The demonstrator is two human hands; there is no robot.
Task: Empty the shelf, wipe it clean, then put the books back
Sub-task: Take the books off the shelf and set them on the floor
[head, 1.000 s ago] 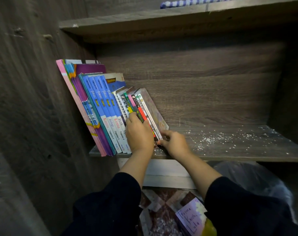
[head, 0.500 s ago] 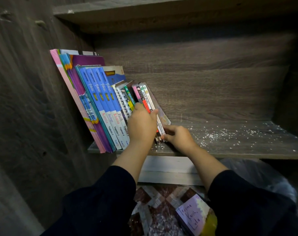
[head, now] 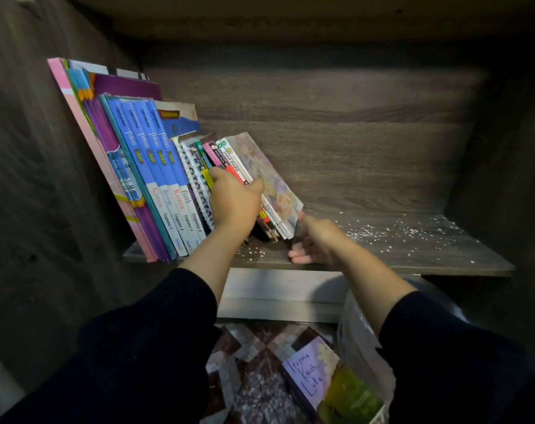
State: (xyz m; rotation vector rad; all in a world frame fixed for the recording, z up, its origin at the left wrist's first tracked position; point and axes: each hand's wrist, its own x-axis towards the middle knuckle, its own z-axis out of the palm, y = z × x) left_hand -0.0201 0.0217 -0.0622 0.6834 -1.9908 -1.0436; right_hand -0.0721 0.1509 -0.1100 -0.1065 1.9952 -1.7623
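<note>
A row of books leans to the left on the dark wooden shelf (head: 382, 261): tall pink and purple ones at the far left, then several blue textbooks (head: 156, 179), a spiral notebook, and a bundle of small paperbacks (head: 260, 175). My left hand (head: 234, 200) is clamped over the spines of the small paperbacks. My right hand (head: 313, 243) holds the bundle from the right at its lower corner, fingers under it at the shelf's front edge. The bundle's bottom is lifted off the board. White crumbs (head: 388, 228) are scattered over the bare right part of the shelf.
A dark wooden side wall (head: 46, 209) stands close on the left and another shelf board (head: 290, 19) runs overhead. Below the shelf, a clear plastic bag (head: 361, 347) and a book with a handwritten purple cover (head: 312, 371) lie on a patterned floor.
Both hands have closed tighter on the small paperbacks and tilted the bundle up and forward off the shelf. The view has moved closer in.
</note>
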